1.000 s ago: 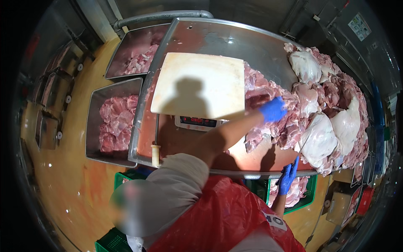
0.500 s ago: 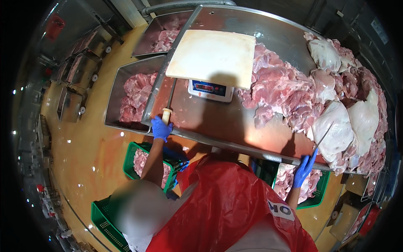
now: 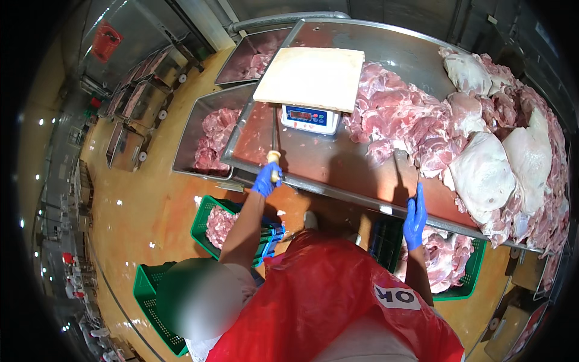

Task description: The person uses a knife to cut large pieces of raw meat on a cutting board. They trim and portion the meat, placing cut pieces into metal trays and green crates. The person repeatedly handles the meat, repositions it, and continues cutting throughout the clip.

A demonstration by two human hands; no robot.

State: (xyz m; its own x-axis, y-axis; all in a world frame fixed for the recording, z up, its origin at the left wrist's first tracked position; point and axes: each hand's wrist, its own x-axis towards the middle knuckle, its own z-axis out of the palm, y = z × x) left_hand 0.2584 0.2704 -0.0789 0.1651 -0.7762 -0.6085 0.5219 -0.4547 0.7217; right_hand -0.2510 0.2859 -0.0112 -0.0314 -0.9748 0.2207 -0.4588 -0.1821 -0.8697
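Observation:
My left hand (image 3: 265, 180), in a blue glove, is closed around the cream handle of a sharpening steel (image 3: 275, 134). Its dark rod points away over the metal table, toward the scale (image 3: 310, 119). Farther right, my blue-gloved right hand (image 3: 415, 220) is closed at the table's near edge. A knife (image 3: 418, 172) with a thin blade extends forward from it; its handle is hidden in the hand. Beyond the blade lies a pile of pink boneless meat (image 3: 410, 120). Large skin-covered cuts (image 3: 482, 172) lie to the right of that hand.
A white board (image 3: 310, 78) rests on the scale. Metal bins of meat (image 3: 188, 148) stand left of the table (image 3: 338, 163). Green crates (image 3: 476, 271) with meat sit below its near edge. A blurred white-and-green shape (image 3: 199, 301) covers the lower left. Wheeled carts (image 3: 125, 148) stand farther left.
My view has shifted. My right hand has moved left, away from the skin-covered cuts, and the knife now points more straight ahead. My left hand, with the sharpening steel, appears farther right.

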